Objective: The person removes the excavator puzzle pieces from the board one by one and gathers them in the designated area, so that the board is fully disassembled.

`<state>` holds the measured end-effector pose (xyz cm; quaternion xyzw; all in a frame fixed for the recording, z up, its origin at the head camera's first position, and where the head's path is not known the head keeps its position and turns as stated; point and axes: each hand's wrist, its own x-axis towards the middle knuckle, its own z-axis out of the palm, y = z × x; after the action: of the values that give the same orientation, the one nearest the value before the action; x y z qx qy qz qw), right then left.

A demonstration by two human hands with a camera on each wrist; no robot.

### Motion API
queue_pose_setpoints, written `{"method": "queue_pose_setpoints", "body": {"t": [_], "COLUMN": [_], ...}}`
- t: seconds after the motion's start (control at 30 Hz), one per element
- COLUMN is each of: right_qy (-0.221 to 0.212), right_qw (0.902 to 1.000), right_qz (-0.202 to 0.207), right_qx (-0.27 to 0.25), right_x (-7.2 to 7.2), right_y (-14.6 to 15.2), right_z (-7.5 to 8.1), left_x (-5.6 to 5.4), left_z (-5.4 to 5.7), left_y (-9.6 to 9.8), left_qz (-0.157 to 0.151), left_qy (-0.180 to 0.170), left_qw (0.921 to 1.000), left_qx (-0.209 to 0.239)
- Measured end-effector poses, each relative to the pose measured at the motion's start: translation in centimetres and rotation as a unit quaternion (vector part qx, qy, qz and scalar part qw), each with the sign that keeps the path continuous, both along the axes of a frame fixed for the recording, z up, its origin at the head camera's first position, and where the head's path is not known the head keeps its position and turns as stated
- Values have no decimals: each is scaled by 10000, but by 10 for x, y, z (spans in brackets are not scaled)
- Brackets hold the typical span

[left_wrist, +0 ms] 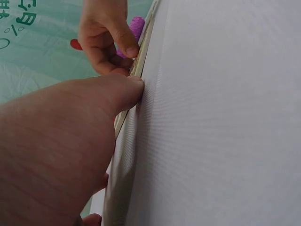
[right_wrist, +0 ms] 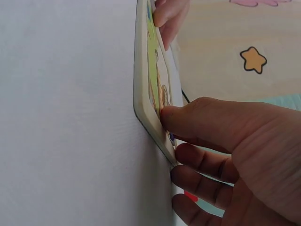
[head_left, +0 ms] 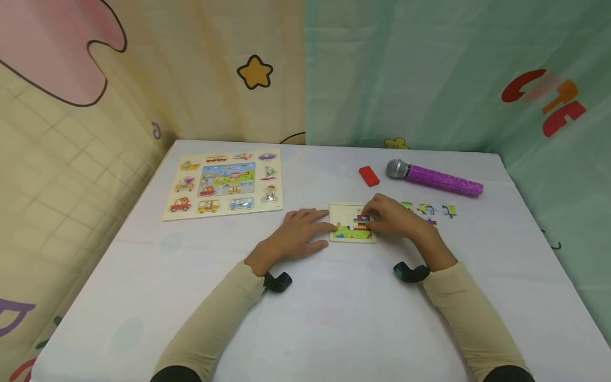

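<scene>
A small jigsaw board (head_left: 352,240) lies on the table, with joined pieces showing green ground and a red and blue vehicle-like picture on its lower right part. My left hand (head_left: 302,232) rests flat at the board's left edge, fingers spread, one fingertip on its rim. At the right side, my right hand (head_left: 392,216) bends thumb and index finger around a puzzle piece (head_left: 361,223) set in the picture. From the right wrist view, the thumb (right_wrist: 176,120) presses on the picture near the board's edge, the other fingers beside that edge; the piece is largely hidden there.
Several loose puzzle pieces (head_left: 426,209) lie right of the board, partly behind the right hand. Beyond it are a red block (head_left: 369,176) and a purple microphone (head_left: 441,180). A larger vehicle picture puzzle (head_left: 224,183) lies at the back left of the white table (head_left: 329,313).
</scene>
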<state>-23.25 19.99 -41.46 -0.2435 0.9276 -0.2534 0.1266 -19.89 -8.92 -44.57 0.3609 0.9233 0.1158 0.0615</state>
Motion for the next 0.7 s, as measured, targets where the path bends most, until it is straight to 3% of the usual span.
{"method": "queue_pose_setpoints", "body": {"t": [0.47,0.7], "right_qy": [-316,-126], "right_qw": [9994,9988], "right_qz": [-61,48], "right_qx": [-144,-473], "right_x": [1,-1], "right_y": [-1,9], "right_z": [0,-1], "left_x": [0,0], "left_z": [2,1], "left_y": [-1,0], "left_qz": [-15,7], "left_qy": [-10,12], "left_qw": [10000,10000], "left_qx": [23,21]}}
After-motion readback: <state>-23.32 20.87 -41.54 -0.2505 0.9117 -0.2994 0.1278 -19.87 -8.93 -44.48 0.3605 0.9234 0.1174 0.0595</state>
